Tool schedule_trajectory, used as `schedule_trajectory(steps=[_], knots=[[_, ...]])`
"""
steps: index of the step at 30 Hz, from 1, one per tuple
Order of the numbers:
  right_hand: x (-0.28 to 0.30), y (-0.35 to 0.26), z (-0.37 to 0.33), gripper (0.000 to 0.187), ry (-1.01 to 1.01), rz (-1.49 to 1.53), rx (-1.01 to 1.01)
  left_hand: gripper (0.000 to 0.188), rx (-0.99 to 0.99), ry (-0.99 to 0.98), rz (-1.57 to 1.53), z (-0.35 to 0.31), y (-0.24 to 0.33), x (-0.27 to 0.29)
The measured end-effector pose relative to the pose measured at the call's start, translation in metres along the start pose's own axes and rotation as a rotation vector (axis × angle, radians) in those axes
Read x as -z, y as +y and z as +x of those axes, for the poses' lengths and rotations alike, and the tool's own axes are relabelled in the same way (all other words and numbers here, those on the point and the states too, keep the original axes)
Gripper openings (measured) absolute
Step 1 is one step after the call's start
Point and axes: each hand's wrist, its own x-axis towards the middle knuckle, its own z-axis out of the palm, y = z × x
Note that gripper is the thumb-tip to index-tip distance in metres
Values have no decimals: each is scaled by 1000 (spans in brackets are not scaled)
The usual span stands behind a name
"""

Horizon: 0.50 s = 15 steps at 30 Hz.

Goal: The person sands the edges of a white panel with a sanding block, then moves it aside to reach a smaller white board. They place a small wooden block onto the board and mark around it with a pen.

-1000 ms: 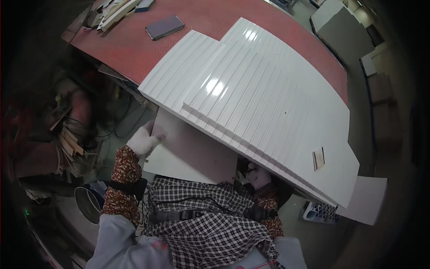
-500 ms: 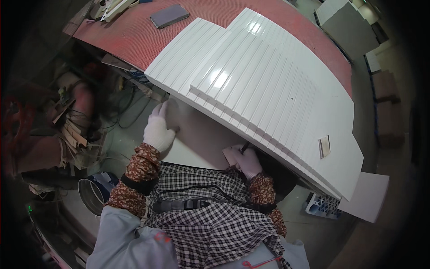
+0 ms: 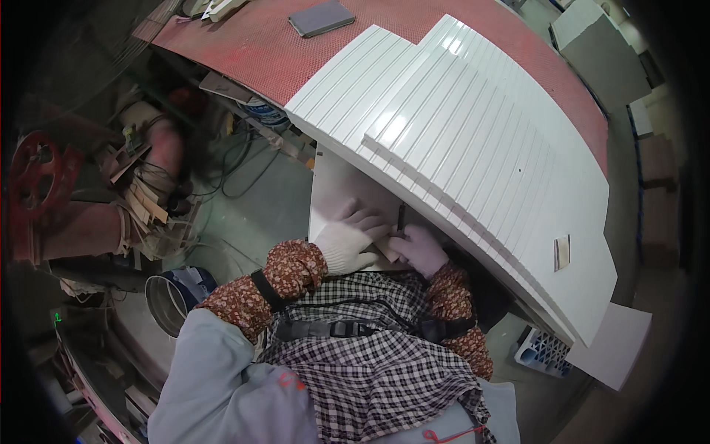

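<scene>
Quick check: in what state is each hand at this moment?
Left hand: open, palm down over the white panel.
Right hand: closed, apparently holding a slim dark object; its exact kind cannot be told.

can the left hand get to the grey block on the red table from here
Probably not directly: the left hand is down at the lower white board, and the stacked white grooved panels lie between it and the grey block on the red table.

Lap board [image 3: 342,181] smooth, matt; grooved panels [image 3: 458,126] glossy; red tabletop [image 3: 251,55] rough-textured; gloves [image 3: 342,246] knitted cloth; apron [image 3: 392,366] cloth.
</scene>
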Motion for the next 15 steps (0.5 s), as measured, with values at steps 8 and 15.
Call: schedule_trajectory(steps=[8, 15], knots=[[-4, -4, -1, 37, 20, -67, 9, 56, 9, 17, 147, 0, -6, -9], [-7, -5, -13, 42, 160, -325, 133, 51, 32, 25, 125, 5, 0, -2]])
